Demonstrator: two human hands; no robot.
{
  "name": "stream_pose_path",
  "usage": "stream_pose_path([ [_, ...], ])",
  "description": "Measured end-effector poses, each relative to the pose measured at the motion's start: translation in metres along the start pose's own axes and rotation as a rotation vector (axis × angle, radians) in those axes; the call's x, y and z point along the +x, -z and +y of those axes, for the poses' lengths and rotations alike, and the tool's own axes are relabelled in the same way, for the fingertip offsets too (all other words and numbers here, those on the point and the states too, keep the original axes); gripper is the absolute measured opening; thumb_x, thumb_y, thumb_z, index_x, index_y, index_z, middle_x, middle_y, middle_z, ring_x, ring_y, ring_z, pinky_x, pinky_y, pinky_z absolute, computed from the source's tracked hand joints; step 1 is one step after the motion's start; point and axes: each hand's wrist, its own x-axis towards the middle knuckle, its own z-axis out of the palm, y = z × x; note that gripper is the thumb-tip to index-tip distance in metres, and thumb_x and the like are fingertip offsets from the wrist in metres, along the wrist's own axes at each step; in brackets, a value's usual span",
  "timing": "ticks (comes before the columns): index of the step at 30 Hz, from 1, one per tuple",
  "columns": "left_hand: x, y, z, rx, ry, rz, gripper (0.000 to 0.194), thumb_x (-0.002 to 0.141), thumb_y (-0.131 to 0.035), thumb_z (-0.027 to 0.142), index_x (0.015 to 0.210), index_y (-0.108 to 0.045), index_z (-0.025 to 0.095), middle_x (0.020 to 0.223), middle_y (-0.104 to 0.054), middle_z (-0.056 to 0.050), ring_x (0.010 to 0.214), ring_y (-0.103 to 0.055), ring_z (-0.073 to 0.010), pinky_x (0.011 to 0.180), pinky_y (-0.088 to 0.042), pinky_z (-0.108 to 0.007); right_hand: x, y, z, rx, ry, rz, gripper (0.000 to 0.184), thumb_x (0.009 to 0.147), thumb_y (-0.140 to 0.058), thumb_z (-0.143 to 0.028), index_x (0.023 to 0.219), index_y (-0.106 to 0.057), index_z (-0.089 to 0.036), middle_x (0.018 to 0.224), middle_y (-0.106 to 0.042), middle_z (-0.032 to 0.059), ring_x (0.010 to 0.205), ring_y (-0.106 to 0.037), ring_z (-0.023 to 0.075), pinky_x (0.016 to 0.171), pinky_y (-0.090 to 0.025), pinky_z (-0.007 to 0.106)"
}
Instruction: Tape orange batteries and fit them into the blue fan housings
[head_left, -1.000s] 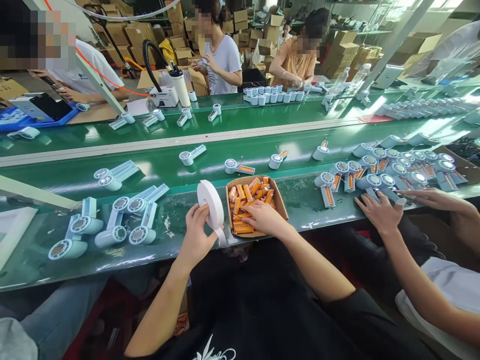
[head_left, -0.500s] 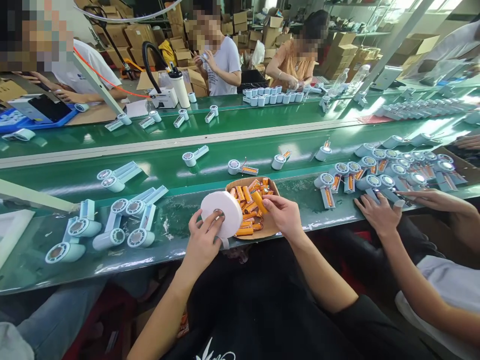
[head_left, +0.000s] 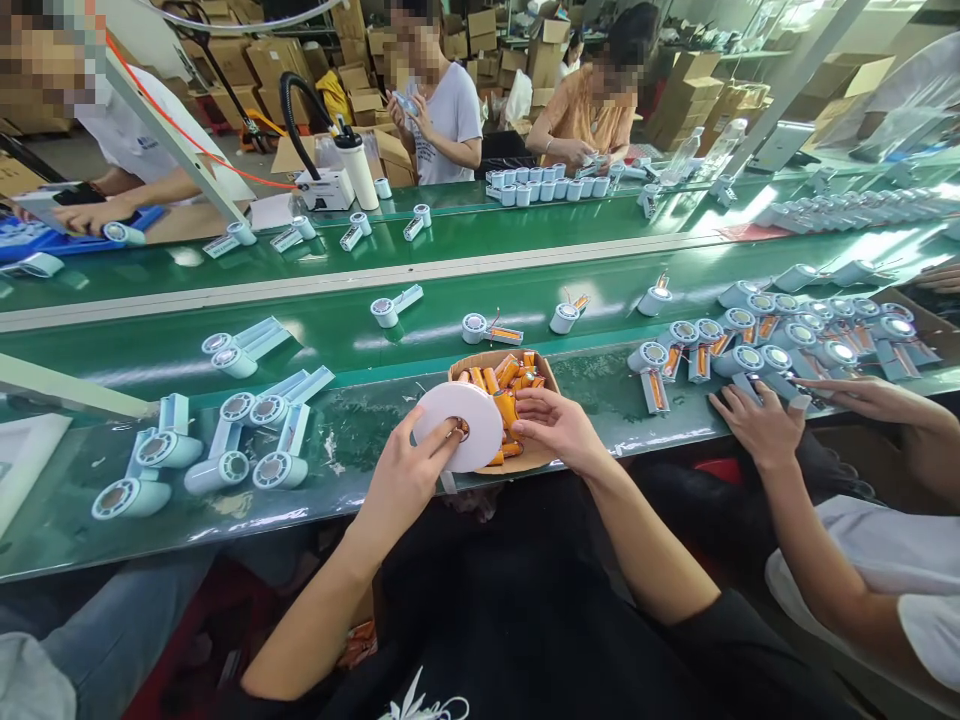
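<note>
My left hand [head_left: 405, 475] grips a white roll of tape [head_left: 459, 425], held flat side up over the near edge of the green bench. My right hand [head_left: 559, 428] pinches an orange battery cell [head_left: 507, 408] right beside the roll, above a brown cardboard tray [head_left: 545, 372] that holds several orange cells. The two hands almost meet at the roll's right rim.
Pale blue fan housings [head_left: 225, 440] lie in a group at my left. More fan parts [head_left: 780, 335] crowd the right, where a neighbour's two hands [head_left: 757, 425] rest on the bench edge. Single units [head_left: 480, 328] ride the green belt [head_left: 315, 345]. Other people work across it.
My right hand lifted a cell out of the tray and brought it to the roll. My left hand tipped the roll from edge-on to flat and moved it right, over the tray.
</note>
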Motion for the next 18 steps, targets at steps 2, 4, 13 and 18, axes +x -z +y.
stream_pose_path([
  [2,0.005,0.006,-0.001,-0.008,-0.016,-0.011,0.064,0.092,-0.052,0.002,0.142,-0.067,0.039,0.140,-0.071,0.001,0.148,-0.044,-0.0329,0.121,-0.046,-0.055,0.006,0.006,0.000,0.117,-0.107,-0.130,0.056,0.060,-0.099,-0.039,0.110,-0.082,-0.021,0.102,-0.084,0.0048,0.097,-0.080,0.0270,0.090,-0.067,0.042],
  [4,0.011,0.008,0.001,-0.008,-0.021,-0.023,0.063,0.093,-0.053,0.003,0.143,-0.066,0.040,0.138,-0.072,0.000,0.143,-0.048,-0.0325,0.123,-0.042,-0.057,0.009,0.005,0.002,0.187,-0.178,-0.194,0.055,0.060,-0.099,-0.037,0.109,-0.082,-0.019,0.108,-0.084,0.0073,0.103,-0.080,0.0293,0.094,-0.066,0.045],
  [13,-0.002,-0.027,0.069,-0.188,-0.027,-0.084,0.051,0.093,-0.073,0.037,0.142,-0.066,0.024,0.115,-0.073,-0.012,0.106,-0.061,-0.0306,0.113,-0.044,-0.059,0.005,0.001,0.022,0.467,0.068,0.454,0.038,0.070,-0.094,-0.038,0.099,-0.077,-0.022,0.103,-0.083,0.0058,0.093,-0.080,0.0228,0.086,-0.067,0.036],
  [18,0.019,-0.033,0.056,-0.376,-0.217,-0.301,0.060,0.088,-0.078,0.042,0.144,-0.064,0.025,0.126,-0.072,-0.012,0.120,-0.059,-0.0327,0.123,-0.032,-0.061,0.043,0.108,-0.019,0.530,0.475,0.781,0.013,0.083,-0.084,-0.025,0.092,-0.074,-0.023,0.097,-0.078,-0.0005,0.087,-0.076,0.0107,0.077,-0.063,0.019],
])
